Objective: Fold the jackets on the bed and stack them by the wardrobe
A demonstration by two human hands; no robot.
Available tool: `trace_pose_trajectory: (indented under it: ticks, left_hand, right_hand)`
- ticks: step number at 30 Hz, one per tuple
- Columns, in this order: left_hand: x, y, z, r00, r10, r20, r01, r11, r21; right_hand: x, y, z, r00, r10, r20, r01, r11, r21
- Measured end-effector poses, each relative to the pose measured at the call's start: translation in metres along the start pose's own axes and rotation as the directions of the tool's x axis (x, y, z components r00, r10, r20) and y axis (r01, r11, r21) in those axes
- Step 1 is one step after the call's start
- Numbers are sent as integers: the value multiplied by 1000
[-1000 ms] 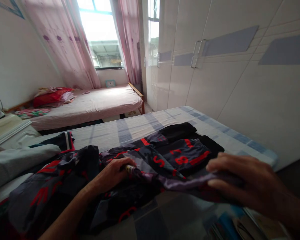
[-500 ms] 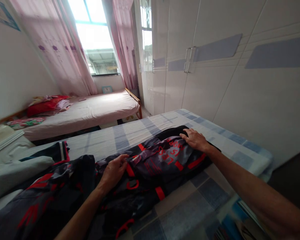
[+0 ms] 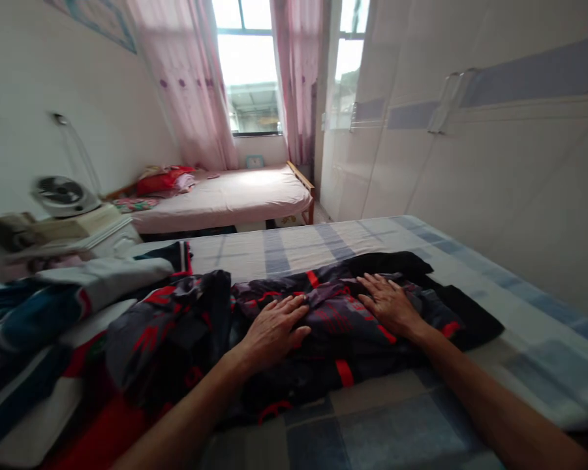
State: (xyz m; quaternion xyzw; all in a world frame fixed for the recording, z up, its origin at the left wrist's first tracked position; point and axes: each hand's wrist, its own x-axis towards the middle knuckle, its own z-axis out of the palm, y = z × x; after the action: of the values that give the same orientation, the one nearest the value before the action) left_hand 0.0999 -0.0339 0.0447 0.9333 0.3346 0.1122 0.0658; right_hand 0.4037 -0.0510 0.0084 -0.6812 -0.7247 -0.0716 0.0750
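Note:
A dark grey and black garment (image 3: pixel 308 378) with red strips and red lettering lies folded in a long bundle on the bed. My left hand (image 3: pixel 275 328) rests palm down on its middle, fingers stretched out. On its right part, my right hand (image 3: pixel 390 305) lies flat with the fingers spread, covering some of the lettering. Black cloth (image 3: pixel 470 316) sticks out past the bundle's right end. A similar dark garment with red marks (image 3: pixel 171 326) lies crumpled just left of my left hand. Whether the two dark pieces are joined, I cannot tell.
Blue and white checked bedding (image 3: pixel 372 424) spreads beneath the clothes. More clothes (image 3: pixel 112 274) are heaped at the left. A fan (image 3: pixel 63 196) stands on a cabinet behind them. Beyond are a second bed (image 3: pixel 235 196) and a window; a white wardrobe (image 3: pixel 470 170) lines the right.
My view has turned left. Both hands have flattened onto the garment, the left from curled fingers. Black cloth now shows further out at the bundle's right end.

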Motion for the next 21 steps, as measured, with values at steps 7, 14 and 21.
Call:
trace_pose_trajectory:
  ticks: [7, 14, 21]
  left_hand:
    - [-92, -41, -71, 709, -369, -601, 592, 775, 222]
    - [-126, -66, -101, 439, -696, -568, 679, 671, -298]
    - [-113, -42, -142, 79, -837, -542, 49, 546, -836]
  right_hand:
    - [6, 15, 16, 998, -59, -38, 56, 995, -84]
    - [7, 18, 21, 995, -87, -40, 82, 990, -114]
    - [9, 17, 23, 997, -46, -70, 40, 996, -85]
